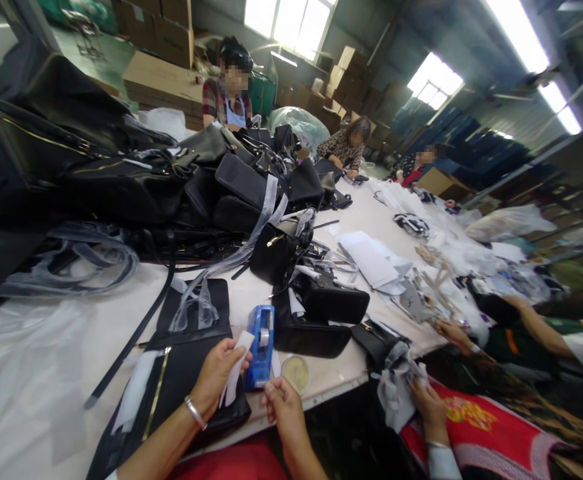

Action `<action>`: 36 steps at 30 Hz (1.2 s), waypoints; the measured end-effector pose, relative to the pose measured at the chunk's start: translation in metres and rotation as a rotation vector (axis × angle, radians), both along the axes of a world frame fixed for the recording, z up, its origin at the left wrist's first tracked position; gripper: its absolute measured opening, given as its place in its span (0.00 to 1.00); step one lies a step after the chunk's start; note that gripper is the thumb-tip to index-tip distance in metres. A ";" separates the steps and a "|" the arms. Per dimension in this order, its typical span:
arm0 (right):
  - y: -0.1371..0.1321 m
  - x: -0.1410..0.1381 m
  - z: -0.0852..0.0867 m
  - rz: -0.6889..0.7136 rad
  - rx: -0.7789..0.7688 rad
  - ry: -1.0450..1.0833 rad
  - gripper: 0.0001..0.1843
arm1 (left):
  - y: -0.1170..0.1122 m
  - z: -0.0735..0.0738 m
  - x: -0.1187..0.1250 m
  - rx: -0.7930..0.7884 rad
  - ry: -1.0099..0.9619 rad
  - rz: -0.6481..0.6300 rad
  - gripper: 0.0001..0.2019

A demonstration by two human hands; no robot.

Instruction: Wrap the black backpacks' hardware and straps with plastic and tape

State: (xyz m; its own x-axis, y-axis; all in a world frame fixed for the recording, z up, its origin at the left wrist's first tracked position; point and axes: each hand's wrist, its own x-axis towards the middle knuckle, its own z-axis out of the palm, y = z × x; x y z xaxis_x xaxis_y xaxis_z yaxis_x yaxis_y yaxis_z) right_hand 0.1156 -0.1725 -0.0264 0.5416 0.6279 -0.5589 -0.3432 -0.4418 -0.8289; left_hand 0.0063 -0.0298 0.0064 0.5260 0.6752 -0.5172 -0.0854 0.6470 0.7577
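My left hand (216, 377), with a silver bracelet on the wrist, pinches a small white paper strip (236, 367) above a flat black bag (181, 380) with a gold zip. My right hand (284, 403) is closed at the table's front edge, its fingertips pinched on something too small to make out. Between the two hands stands a blue tape dispenser (260, 343). A small round yellowish lid (296, 372) lies just beyond my right hand.
A big heap of black handbags (171, 180) fills the left and middle of the white table (46, 347). Clear plastic wrap (86, 263), white papers (371, 257) and small black pouches (321, 313) lie about. A co-worker's hands (426, 400) handle a bag to my right; other people sit farther along.
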 end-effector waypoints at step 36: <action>0.085 0.043 0.089 0.764 0.245 -0.884 0.11 | -0.006 -0.006 0.012 0.124 -0.052 -0.077 0.11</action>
State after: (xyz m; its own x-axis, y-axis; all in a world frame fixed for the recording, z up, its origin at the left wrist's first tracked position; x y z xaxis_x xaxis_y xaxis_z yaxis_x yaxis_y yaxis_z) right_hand 0.1586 -0.0877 0.0625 0.1183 0.9930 -0.0010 0.6718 -0.0808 -0.7363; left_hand 0.0180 -0.0358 0.0006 0.6027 0.6886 -0.4032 -0.0799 0.5549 0.8281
